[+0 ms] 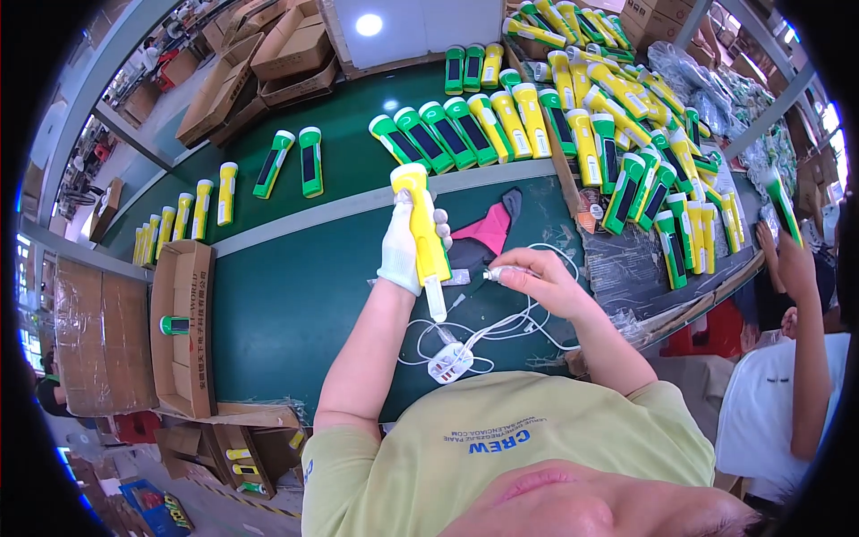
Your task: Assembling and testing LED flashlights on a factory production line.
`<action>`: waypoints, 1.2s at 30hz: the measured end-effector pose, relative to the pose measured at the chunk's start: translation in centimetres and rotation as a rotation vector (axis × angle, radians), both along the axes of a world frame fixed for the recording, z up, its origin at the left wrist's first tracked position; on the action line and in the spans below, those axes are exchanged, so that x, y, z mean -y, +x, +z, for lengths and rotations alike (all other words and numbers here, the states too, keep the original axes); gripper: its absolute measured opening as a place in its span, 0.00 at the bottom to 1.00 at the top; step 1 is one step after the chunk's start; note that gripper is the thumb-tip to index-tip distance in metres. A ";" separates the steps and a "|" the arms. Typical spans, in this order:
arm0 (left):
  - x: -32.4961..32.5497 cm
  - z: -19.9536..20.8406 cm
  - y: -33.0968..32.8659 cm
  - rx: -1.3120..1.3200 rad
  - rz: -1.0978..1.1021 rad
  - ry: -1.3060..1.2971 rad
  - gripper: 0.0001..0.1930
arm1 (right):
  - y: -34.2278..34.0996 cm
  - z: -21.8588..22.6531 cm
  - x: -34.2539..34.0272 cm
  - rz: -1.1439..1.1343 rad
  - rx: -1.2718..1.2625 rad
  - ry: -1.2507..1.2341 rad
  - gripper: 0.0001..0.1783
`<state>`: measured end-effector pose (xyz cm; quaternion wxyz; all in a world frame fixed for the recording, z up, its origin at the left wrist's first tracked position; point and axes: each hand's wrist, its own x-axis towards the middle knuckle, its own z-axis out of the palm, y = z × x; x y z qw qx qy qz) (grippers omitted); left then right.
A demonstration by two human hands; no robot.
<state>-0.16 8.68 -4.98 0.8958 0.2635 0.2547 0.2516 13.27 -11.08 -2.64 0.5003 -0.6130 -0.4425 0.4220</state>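
Note:
In my left hand [399, 249], which wears a white glove, is a yellow flashlight [430, 243] with a white head. It points away from me, and a narrow white piece [435, 300] extends from its near end. My bare right hand [548, 285] pinches a white cable plug [495, 273] just right of the flashlight, apart from it. White cables [514, 322] loop over the green table to a white multi-port charger [450, 362] near my body. A pink and grey cloth [488, 231] lies beyond my right hand.
Green and yellow flashlights [438, 134] stand in a row beyond a metal rail, with a large pile [617, 98] at the right. An open carton [183, 358] holding one green flashlight sits at left. At far right, a co-worker's hand [792, 268] holds a green flashlight.

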 end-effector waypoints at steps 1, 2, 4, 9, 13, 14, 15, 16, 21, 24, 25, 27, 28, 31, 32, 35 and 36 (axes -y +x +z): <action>-0.1 0.4 0.2 0.009 -0.003 0.000 0.22 | 0.0 -0.5 0.1 -0.012 0.043 -0.021 0.18; -0.2 0.5 0.3 0.016 -0.005 -0.003 0.21 | -0.1 -1.0 0.3 -0.023 0.083 -0.045 0.17; -0.4 0.2 0.5 0.018 -0.015 -0.039 0.20 | -0.6 -1.6 0.4 -0.037 0.111 -0.072 0.12; 0.9 0.9 0.5 -0.113 -0.042 0.241 0.18 | -1.9 -1.5 0.1 -0.001 0.232 -0.116 0.11; 0.4 2.3 1.1 -0.045 -0.033 0.150 0.18 | -3.1 -1.4 -0.5 0.035 0.337 -0.027 0.08; 0.4 2.4 1.1 -0.070 -0.046 0.167 0.18 | -3.4 -2.0 -0.5 0.047 0.402 0.015 0.07; 0.7 2.1 1.0 -0.074 -0.046 0.197 0.18 | -3.8 -2.2 -0.4 0.078 0.448 0.058 0.07; 1.3 1.8 0.9 -0.081 -0.037 0.250 0.18 | -4.2 -2.3 -0.1 0.106 0.497 0.101 0.08; 3.4 1.1 -0.1 -0.044 -0.131 0.347 0.20 | -5.3 -3.8 0.9 0.191 0.580 0.213 0.10; 4.2 1.5 -0.4 -0.065 -0.105 0.382 0.21 | -5.7 -3.6 1.2 0.230 0.586 0.263 0.11; 4.2 1.5 -0.4 -0.056 -0.098 0.392 0.22 | -5.8 -3.7 1.2 0.209 0.574 0.301 0.10; 4.3 1.2 -0.3 -0.038 -0.094 0.391 0.23 | -5.5 -3.0 1.3 0.281 0.520 0.225 0.09; 4.4 1.1 -0.2 -0.043 -0.068 0.414 0.23 | -5.6 -3.1 1.2 0.270 0.463 0.247 0.08; 4.7 -0.2 -0.1 0.021 -0.056 0.462 0.24 | -5.7 -3.7 1.4 0.247 0.186 0.196 0.08; 4.8 -0.7 -0.1 0.086 -0.064 0.485 0.25 | -6.1 -3.5 1.1 0.140 0.008 0.172 0.08; 6.0 -0.5 -0.8 -0.044 -0.188 0.503 0.30 | -4.2 -2.9 -0.5 -0.160 -0.731 -0.078 0.09; 5.7 -1.0 -0.7 0.062 -0.184 0.366 0.28 | -3.3 -2.6 -0.6 -0.158 -0.718 -0.042 0.09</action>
